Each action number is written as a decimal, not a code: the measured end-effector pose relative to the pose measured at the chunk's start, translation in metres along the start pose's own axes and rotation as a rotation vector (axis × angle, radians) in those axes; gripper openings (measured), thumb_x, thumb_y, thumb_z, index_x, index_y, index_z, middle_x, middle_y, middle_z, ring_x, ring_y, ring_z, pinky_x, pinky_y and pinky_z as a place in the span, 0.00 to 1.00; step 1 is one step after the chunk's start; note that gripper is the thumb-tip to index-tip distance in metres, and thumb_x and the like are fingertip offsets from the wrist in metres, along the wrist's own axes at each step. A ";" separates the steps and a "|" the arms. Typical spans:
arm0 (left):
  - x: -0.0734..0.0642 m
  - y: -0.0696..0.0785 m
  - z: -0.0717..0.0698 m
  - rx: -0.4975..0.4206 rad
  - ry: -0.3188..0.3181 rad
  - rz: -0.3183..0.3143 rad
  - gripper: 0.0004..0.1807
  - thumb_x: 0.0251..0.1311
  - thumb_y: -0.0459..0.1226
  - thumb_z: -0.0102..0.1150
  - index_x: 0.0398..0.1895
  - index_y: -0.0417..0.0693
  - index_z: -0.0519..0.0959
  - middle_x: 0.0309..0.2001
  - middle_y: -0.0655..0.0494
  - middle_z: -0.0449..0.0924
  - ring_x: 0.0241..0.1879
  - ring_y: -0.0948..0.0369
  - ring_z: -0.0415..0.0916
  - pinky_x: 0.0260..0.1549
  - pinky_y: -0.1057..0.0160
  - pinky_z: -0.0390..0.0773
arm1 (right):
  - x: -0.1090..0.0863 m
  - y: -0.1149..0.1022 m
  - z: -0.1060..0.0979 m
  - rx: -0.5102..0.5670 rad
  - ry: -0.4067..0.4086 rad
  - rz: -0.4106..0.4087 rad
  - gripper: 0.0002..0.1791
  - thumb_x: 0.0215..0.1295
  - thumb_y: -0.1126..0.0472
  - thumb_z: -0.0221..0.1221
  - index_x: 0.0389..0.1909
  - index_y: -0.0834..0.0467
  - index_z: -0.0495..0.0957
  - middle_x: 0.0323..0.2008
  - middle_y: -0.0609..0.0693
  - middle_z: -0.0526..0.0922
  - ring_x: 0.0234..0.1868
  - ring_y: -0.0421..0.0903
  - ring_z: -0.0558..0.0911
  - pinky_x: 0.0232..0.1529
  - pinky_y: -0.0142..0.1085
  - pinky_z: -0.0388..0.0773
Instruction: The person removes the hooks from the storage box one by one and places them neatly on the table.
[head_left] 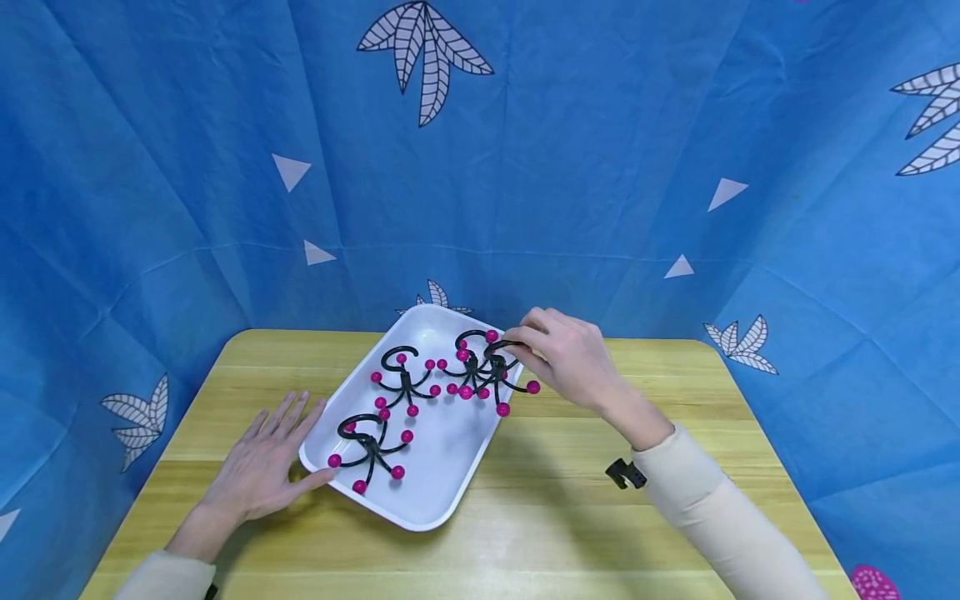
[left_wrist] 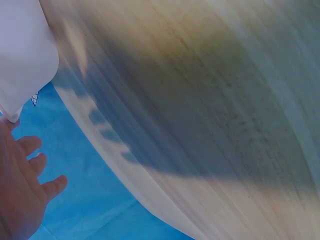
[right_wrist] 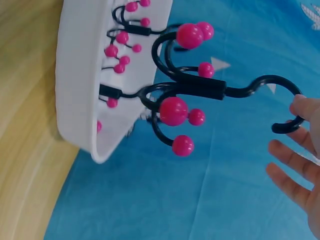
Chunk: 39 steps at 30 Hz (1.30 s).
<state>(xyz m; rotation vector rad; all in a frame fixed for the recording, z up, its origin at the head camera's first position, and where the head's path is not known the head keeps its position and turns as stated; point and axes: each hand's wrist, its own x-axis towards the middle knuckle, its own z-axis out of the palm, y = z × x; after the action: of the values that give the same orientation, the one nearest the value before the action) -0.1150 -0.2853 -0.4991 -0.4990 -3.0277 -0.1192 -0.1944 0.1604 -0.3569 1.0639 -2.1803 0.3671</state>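
Observation:
My right hand (head_left: 564, 354) pinches the curved top of a black multi-prong hanging hook (right_wrist: 202, 86) between thumb and finger. Several arms with pink ball tips spread from its black stem, above the tray's right rim. The white tray (head_left: 438, 467) holds three similar hooks: a front-left one (head_left: 371, 447), a middle one (head_left: 406, 381) and a far-right one (head_left: 472, 363), partly covered by the held hook in the head view. Fingers spread and straight, my left hand (head_left: 258, 467) lies along the tray's left side, its thumb near the front-left corner. The left wrist view shows only part of this hand (left_wrist: 20, 185).
The tray stands at an angle on a light wooden table (head_left: 600, 525). A blue curtain (head_left: 570, 183) with leaf and triangle prints hangs behind the table and along its sides. A small black clip-like piece (head_left: 626, 473) shows beside the right sleeve (head_left: 705, 492).

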 end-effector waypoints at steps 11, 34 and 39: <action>0.000 0.000 0.003 0.003 0.003 -0.010 0.58 0.61 0.70 0.60 0.86 0.49 0.54 0.83 0.36 0.55 0.83 0.37 0.52 0.79 0.31 0.57 | -0.019 0.027 -0.019 -0.055 -0.072 0.072 0.07 0.64 0.58 0.73 0.42 0.51 0.90 0.34 0.45 0.85 0.28 0.42 0.80 0.22 0.35 0.76; 0.001 -0.001 0.002 -0.010 -0.002 -0.020 0.58 0.61 0.70 0.60 0.86 0.49 0.54 0.84 0.36 0.55 0.84 0.37 0.51 0.80 0.31 0.55 | -0.064 0.073 -0.018 -0.126 -0.223 0.194 0.06 0.68 0.56 0.70 0.42 0.50 0.89 0.35 0.47 0.84 0.27 0.43 0.79 0.18 0.30 0.65; 0.000 0.000 0.002 -0.008 -0.004 -0.022 0.58 0.61 0.70 0.59 0.86 0.49 0.54 0.84 0.37 0.55 0.84 0.38 0.51 0.80 0.31 0.55 | -0.075 0.081 -0.014 -0.123 -0.232 0.210 0.06 0.68 0.57 0.70 0.43 0.51 0.90 0.35 0.47 0.85 0.27 0.44 0.79 0.18 0.30 0.66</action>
<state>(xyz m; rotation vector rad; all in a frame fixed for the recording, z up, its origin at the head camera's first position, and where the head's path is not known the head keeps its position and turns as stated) -0.1152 -0.2855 -0.5012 -0.4666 -3.0389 -0.1320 -0.2187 0.2625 -0.3944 0.8472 -2.4961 0.2074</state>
